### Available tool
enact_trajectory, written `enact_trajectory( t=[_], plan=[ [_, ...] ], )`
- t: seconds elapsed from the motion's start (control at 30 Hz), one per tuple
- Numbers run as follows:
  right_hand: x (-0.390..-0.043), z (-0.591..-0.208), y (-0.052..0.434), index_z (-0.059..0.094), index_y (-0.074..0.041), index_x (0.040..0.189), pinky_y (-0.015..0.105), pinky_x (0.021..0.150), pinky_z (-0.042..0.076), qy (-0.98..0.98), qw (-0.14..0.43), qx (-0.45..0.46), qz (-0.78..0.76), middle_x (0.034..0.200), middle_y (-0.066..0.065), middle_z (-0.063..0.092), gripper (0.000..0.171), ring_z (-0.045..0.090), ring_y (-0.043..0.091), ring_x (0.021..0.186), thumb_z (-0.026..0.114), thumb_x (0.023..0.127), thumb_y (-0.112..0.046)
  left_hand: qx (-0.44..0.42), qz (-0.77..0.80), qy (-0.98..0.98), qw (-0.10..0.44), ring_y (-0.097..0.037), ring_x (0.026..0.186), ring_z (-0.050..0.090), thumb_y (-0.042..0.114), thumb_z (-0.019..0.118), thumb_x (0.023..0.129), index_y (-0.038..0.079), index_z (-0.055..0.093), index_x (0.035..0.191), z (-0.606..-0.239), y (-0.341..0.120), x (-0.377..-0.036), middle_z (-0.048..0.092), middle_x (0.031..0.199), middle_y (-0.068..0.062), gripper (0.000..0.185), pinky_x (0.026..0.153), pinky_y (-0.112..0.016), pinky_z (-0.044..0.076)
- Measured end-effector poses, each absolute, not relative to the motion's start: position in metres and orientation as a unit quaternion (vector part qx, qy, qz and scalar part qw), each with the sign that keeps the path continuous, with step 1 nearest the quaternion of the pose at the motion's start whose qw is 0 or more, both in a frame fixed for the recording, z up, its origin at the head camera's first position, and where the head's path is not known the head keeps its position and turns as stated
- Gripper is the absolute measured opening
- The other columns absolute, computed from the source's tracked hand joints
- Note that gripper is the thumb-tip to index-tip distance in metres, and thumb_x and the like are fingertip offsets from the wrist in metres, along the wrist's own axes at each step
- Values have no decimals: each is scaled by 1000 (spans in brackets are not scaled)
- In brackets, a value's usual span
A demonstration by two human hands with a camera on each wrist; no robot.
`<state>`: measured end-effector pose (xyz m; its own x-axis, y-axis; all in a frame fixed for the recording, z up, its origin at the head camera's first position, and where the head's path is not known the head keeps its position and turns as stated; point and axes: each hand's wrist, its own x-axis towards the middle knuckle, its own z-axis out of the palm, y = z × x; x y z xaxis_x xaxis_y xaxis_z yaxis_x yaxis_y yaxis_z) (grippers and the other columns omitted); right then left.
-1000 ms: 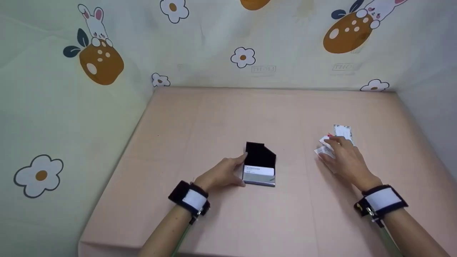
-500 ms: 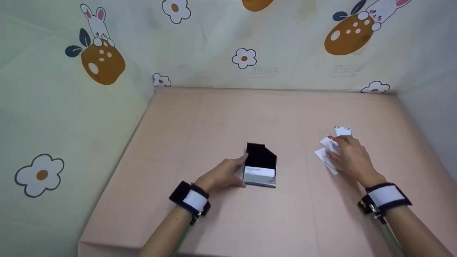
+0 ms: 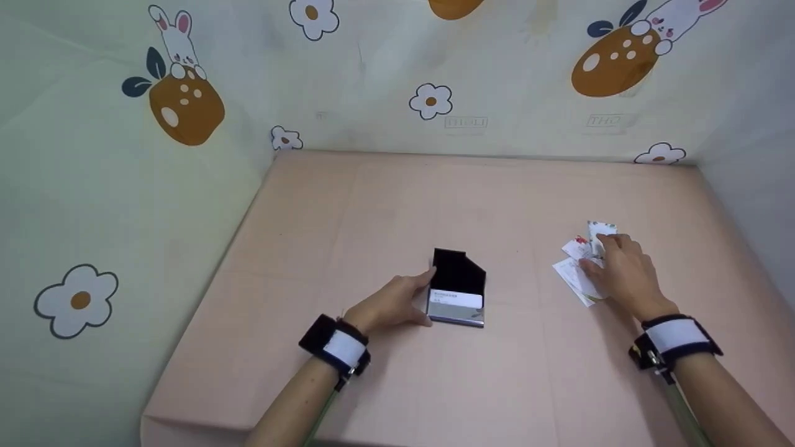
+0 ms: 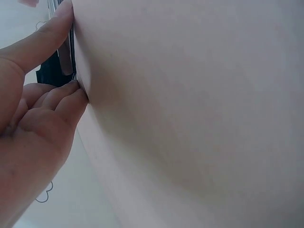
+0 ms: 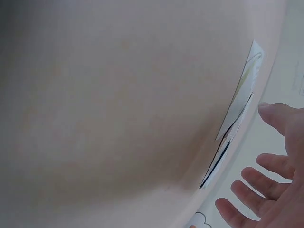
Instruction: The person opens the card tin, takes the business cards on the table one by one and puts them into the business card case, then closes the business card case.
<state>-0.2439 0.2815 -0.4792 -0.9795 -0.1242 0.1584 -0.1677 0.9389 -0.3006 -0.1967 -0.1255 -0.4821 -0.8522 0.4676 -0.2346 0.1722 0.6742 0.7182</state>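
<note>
Two hands are working on the pink surface [image 3: 385, 211]. The left hand [image 3: 390, 303] is curling its thumb and fingers round the left edge of the card case [image 3: 458, 295], which is standing open near the middle of the surface, black lid up, with a pale card [image 3: 456, 300] lying in its silver tray. The right hand [image 3: 624, 273], at about 3 o'clock from the case and well apart from it, is resting with fingers spread and relaxed on a loose pile of cards [image 3: 581, 267]; the right wrist view is showing its fingers [image 5: 254, 180] straight, gripping nothing.
</note>
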Motion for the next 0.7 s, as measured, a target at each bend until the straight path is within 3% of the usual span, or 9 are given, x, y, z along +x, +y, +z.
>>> enact_trajectory(
  t=[0.37, 0.7],
  plan=[
    [-253, -479, 288, 41, 17, 141, 71, 91, 45, -985, 51, 38, 162, 135, 47, 40, 67, 46, 62, 117, 68, 94, -22, 177, 363, 892, 203, -24, 150, 32, 9, 83, 79, 13, 25, 159, -480, -125, -196, 32, 162, -9, 99, 124, -36, 30],
    [-263, -477, 297, 37, 19, 141, 68, 84, 46, -987, 3, 9, 158, 129, 48, 44, 74, 47, 60, 112, 67, 94, -28, 177, 368, 890, 203, -24, 150, 33, 9, 84, 79, 13, 25, 159, -483, -125, -197, 34, 161, -9, 99, 124, -37, 31]
  ],
)
